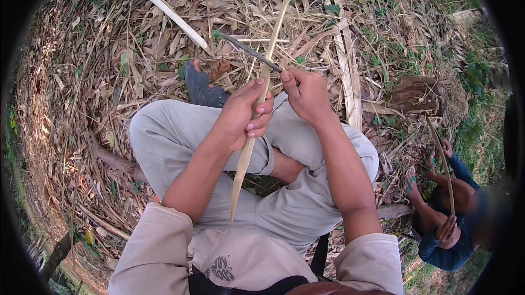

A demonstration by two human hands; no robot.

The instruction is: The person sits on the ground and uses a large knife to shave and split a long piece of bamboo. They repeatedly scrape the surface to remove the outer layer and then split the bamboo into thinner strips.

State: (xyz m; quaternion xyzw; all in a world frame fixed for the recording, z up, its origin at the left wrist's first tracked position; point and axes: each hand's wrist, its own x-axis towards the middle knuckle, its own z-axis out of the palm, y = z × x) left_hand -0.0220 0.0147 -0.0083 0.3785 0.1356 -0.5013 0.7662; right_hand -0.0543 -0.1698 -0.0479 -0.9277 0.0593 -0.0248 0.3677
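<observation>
My left hand (243,111) is closed around a long pale bamboo strip (243,163). The strip slants from my lap, where its lower end tapers to a point, up and away past my crossed legs. In my right hand (307,95) is a knife (246,48), its narrow dark blade pointing to the far left. The blade lies across the strip just beyond my left hand and appears to touch it. The fingers of my right hand hide the knife's handle.
Dry leaves and shavings (164,54) cover the ground. A split bamboo piece (164,7) lies far left, and long pale strips (345,62) lie right of centre. At the right are a cut stump (416,95) and a seated person (437,240) holding another strip (447,174).
</observation>
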